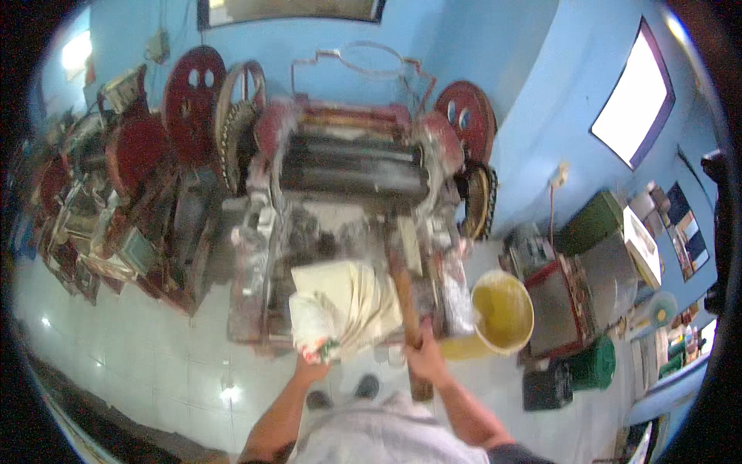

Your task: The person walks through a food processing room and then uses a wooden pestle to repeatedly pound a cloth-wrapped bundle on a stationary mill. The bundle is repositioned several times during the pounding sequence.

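Note:
In front of me a cream cloth (348, 301) lies bunched over the front of a large printing-press-like machine (352, 166), with an orange and green patch at its lower left corner. My left hand (313, 370) is at that corner and appears closed on it, its fingers mostly hidden by the folds. With my right hand (425, 357) I grip a long brown wooden bar (406, 298), which runs from the machine's front back toward me. The bar's lower end shows below my hand. Dark rollers sit across the machine, between dusty metal side frames.
Just right of the machine stands a yellow bucket (504, 313). Red wheels (193, 107) and toothed gears (481, 199) flank it. More machinery (116, 224) fills the left. At right are a metal-topped unit (549, 305), a green bin (593, 362) and a black container (546, 387).

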Demonstrator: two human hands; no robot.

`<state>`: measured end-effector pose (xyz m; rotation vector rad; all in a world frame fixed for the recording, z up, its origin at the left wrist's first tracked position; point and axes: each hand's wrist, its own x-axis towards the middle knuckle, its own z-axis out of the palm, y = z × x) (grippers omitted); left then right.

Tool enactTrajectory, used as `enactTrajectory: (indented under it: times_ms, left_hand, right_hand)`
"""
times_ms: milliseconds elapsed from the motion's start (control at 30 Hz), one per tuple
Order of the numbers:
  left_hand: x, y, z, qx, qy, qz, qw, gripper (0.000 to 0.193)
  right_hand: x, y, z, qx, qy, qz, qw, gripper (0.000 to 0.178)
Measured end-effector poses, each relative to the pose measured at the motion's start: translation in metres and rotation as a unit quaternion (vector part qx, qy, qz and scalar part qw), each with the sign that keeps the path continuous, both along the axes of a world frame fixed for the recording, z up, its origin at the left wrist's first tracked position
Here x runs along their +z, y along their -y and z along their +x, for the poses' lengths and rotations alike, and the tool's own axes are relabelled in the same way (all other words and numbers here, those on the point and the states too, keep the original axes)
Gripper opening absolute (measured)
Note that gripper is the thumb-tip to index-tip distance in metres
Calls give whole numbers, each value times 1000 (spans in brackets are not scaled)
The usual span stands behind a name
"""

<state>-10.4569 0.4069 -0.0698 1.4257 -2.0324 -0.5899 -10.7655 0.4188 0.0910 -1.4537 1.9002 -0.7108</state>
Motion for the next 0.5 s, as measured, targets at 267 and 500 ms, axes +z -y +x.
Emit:
enactTrajectory:
  times_ms: [267, 500]
  left_hand:
    - [19, 1, -10, -10, -68, 17, 997, 49]
    - [40, 65, 2, 206, -202, 178, 941, 35]
  right_hand:
    - [-8, -3, -2, -159, 117, -275, 941, 48]
    - [-73, -68, -15, -30, -25, 103, 994, 52]
